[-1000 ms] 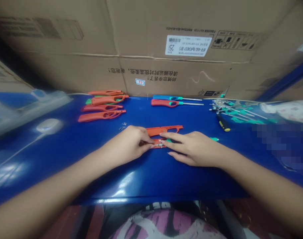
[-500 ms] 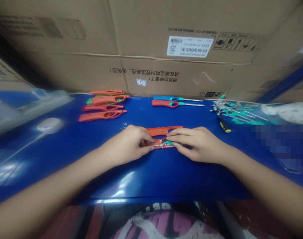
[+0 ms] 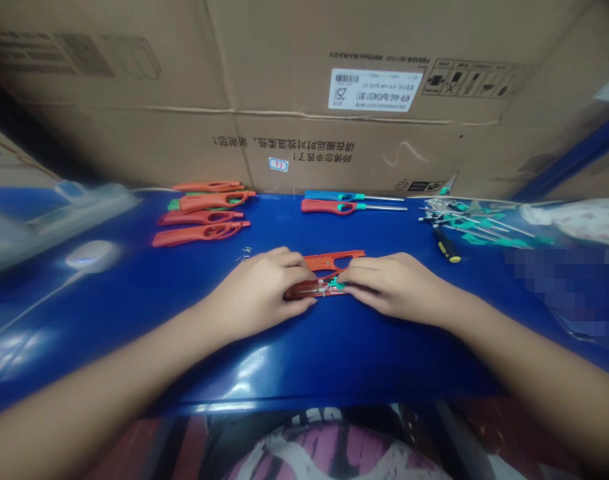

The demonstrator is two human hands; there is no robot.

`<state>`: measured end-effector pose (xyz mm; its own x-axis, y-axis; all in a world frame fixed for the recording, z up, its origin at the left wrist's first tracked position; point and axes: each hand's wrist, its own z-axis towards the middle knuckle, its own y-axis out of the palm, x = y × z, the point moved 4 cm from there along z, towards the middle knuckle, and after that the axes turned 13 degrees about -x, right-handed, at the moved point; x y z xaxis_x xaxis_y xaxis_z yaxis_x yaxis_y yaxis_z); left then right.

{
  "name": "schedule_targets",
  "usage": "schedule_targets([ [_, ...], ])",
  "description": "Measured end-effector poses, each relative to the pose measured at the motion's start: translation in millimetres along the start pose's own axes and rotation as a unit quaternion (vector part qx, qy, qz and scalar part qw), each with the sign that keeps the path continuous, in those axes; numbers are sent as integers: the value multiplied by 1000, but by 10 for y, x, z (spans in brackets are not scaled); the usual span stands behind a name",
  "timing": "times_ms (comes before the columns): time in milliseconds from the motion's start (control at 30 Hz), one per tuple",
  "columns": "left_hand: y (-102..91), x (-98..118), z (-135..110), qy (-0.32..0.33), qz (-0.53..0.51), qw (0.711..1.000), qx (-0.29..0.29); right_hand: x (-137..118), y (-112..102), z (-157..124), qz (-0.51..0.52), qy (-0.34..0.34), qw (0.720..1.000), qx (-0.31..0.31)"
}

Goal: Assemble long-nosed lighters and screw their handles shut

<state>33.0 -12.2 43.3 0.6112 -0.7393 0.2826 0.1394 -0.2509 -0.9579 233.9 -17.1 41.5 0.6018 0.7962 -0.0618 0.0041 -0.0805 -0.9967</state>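
Observation:
An opened gas lighter casing half [image 3: 308, 291], reddish orange, lies on the blue table with metal and green parts inside it. My left hand [image 3: 267, 283] is closed around its left end, thumb in front and fingers behind. With fingertips together, my right hand [image 3: 392, 283] pinches at a small green lighter piece [image 3: 336, 285] at the casing's right end; the fingers partly hide it. Just behind lies the other orange casing half [image 3: 329, 261], its inner side up. Small screws [image 3: 244, 254] are scattered behind my left hand.
Several orange and red lighter handles [image 3: 202, 233] lie at the back left. Two lighters with metal tubes [image 3: 329, 207] lie at the back middle. Right of them are a pile of tubes and green parts [image 3: 477, 223] and a screwdriver [image 3: 447, 247]. A cardboard wall [image 3: 159, 147] stands behind.
My left fingers have lifted and spread a little, showing more of the casing between them and the thumb. My right hand stays at the green piece. The view has shifted slightly.

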Motion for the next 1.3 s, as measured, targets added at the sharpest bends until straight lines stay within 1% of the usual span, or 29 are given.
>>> schedule_targets([
  [300,32,-40,28,8,-35,999,-4,7,12,5,29,13,999,-4],
  [533,25,-58,36,14,-36,999,-8,-7,21,12,54,32,998,-6],
  [633,24,-56,29,24,-23,999,-13,91,-13,4,71,60,996,13],
  [733,24,-51,24,27,3,1000,-15,254,-32,-7,44,100,994,28],
  [867,20,-32,25,25,17,999,-12,402,-4,-21,7,114,993,-5],
  [1033,5,3,21,23,16,1000,-8,398,-25,-38,8,117,993,-15],
  [1100,-6,4,23,22,12,1000,2,372,-42,-35,7,121,993,-15],
  [1200,-39,-24,28,14,14,999,49,349,-70,-24,34,136,990,5],
  [1233,-53,-39,28,13,19,997,71,349,-80,-21,59,144,988,20],
  [1300,-76,-69,27,16,32,994,108,360,-89,-14,146,163,975,49],
])
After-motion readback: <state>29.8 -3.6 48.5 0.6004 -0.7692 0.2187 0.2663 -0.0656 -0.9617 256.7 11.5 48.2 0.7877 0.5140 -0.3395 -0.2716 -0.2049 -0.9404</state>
